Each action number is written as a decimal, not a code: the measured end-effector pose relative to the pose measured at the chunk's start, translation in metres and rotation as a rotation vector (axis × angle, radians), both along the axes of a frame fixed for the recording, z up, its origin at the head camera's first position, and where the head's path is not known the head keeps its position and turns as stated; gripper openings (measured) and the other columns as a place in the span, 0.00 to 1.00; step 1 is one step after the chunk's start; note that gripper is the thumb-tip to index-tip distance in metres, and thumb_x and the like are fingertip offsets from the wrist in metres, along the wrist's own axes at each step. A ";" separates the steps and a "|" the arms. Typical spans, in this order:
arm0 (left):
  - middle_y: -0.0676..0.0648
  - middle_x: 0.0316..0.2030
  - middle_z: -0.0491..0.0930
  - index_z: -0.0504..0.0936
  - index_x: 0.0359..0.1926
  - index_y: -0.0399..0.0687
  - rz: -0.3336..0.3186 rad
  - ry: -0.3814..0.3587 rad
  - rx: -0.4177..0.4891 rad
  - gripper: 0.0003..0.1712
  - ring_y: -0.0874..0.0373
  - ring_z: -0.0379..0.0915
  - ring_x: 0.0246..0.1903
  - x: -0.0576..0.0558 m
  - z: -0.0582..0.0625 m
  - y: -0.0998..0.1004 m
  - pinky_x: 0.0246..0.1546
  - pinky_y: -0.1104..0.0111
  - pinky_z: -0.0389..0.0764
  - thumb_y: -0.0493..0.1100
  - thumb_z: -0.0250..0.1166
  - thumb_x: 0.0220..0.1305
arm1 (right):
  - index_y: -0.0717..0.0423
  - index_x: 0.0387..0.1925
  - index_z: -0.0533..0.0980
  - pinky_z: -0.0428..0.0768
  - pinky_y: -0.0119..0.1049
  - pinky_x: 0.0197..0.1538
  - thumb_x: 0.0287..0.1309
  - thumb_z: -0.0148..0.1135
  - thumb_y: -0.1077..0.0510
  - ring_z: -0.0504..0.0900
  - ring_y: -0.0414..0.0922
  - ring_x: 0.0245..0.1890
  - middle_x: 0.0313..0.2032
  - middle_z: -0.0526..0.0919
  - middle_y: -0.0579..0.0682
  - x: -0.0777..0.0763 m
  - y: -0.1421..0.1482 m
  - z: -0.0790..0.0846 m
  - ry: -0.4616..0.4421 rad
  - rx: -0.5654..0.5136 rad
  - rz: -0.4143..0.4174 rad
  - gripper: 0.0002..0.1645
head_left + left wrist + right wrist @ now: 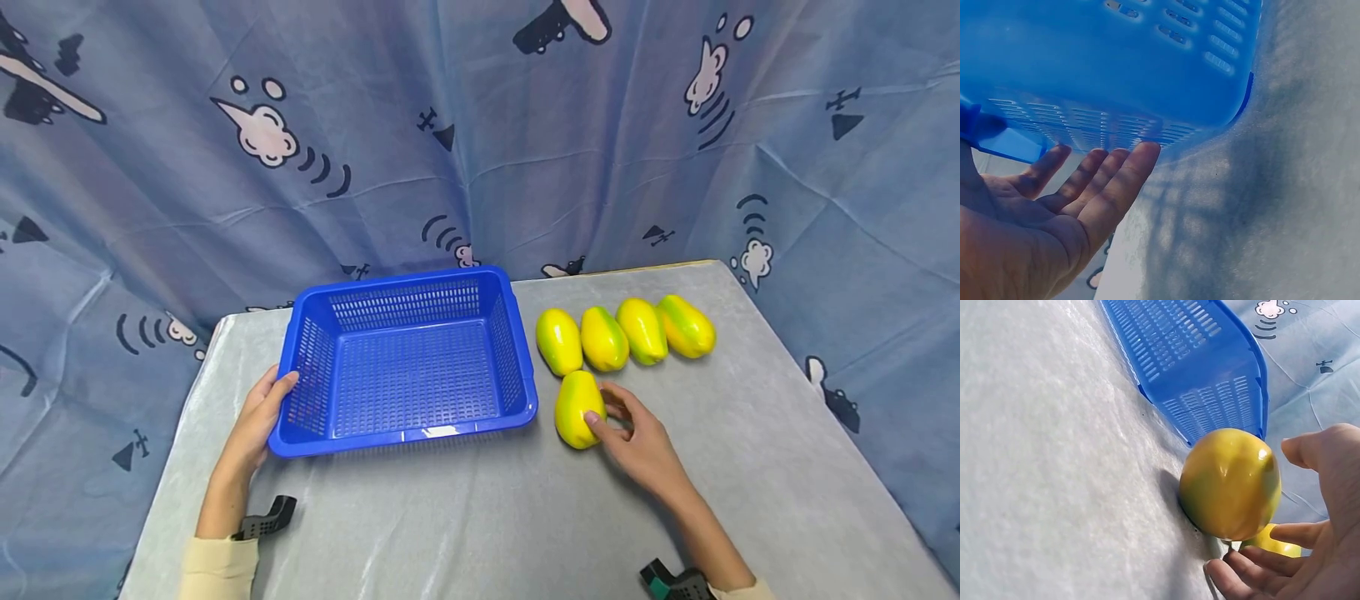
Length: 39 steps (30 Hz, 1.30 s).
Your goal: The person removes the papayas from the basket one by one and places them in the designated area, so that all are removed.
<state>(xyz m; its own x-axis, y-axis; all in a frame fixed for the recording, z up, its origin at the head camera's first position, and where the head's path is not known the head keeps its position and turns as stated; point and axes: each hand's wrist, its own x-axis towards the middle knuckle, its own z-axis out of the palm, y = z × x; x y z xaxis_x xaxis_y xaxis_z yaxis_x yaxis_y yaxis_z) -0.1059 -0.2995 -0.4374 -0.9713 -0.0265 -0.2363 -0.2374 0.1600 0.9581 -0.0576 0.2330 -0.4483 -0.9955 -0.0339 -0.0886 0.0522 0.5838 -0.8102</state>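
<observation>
A blue plastic basket (416,433) with slotted walls and a bare floor stands on the left part of the table. My left hand (258,412) holds its left side, the thumb over the rim and the fingers along the outer wall (1104,62). Right of the basket lies a yellow-green papaya (579,408), nearest to my right hand (637,437). That hand's thumb and fingers stand spread around the fruit's right side; in the right wrist view a gap shows between the thumb and the papaya (1229,484).
Behind the near papaya several more papayas (604,339) lie in a row, the leftmost papaya (558,342) close to the basket's right wall. A pale cloth covers the table (450,525). A blue patterned curtain (480,133) hangs along the table's back and sides.
</observation>
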 end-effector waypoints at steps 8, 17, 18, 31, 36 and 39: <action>0.64 0.47 0.80 0.53 0.81 0.36 -0.018 0.006 0.035 0.37 0.68 0.82 0.45 -0.004 -0.003 0.002 0.43 0.70 0.87 0.54 0.47 0.85 | 0.59 0.74 0.69 0.75 0.15 0.50 0.78 0.59 0.49 0.81 0.48 0.63 0.70 0.77 0.62 0.004 0.012 -0.002 0.140 0.003 -0.046 0.31; 0.62 0.46 0.82 0.58 0.76 0.37 -0.054 0.026 0.054 0.32 0.66 0.83 0.43 -0.007 0.002 -0.006 0.41 0.68 0.88 0.53 0.48 0.85 | 0.62 0.68 0.75 0.72 0.11 0.56 0.69 0.68 0.65 0.76 0.32 0.60 0.63 0.81 0.60 -0.001 0.029 -0.006 0.422 0.098 0.027 0.28; 0.62 0.45 0.83 0.59 0.76 0.38 -0.056 0.024 0.059 0.31 0.66 0.84 0.43 -0.006 0.003 -0.007 0.41 0.68 0.89 0.53 0.49 0.85 | 0.62 0.68 0.75 0.71 0.10 0.57 0.67 0.68 0.65 0.77 0.37 0.61 0.63 0.80 0.59 -0.002 0.032 -0.006 0.445 0.124 0.033 0.29; 0.63 0.47 0.82 0.62 0.71 0.49 -0.132 0.053 0.063 0.24 0.68 0.82 0.46 -0.001 0.010 -0.024 0.45 0.72 0.86 0.56 0.42 0.87 | 0.57 0.75 0.70 0.68 0.67 0.72 0.62 0.74 0.60 0.69 0.69 0.72 0.74 0.70 0.66 -0.012 0.062 -0.002 0.487 0.330 0.077 0.41; 0.72 0.51 0.78 0.63 0.75 0.37 -0.150 0.170 -0.121 0.32 0.76 0.76 0.50 0.002 0.012 -0.031 0.51 0.82 0.77 0.56 0.36 0.87 | 0.56 0.79 0.65 0.58 0.63 0.82 0.65 0.72 0.55 0.61 0.69 0.79 0.80 0.62 0.65 -0.012 0.074 -0.005 0.429 0.385 0.108 0.45; 0.71 0.56 0.75 0.59 0.77 0.32 -0.154 0.215 -0.245 0.36 0.81 0.72 0.53 0.005 0.013 -0.035 0.52 0.83 0.73 0.56 0.33 0.87 | 0.56 0.81 0.61 0.51 0.59 0.86 0.68 0.70 0.52 0.56 0.67 0.82 0.81 0.59 0.64 -0.010 0.079 -0.007 0.396 0.424 0.117 0.46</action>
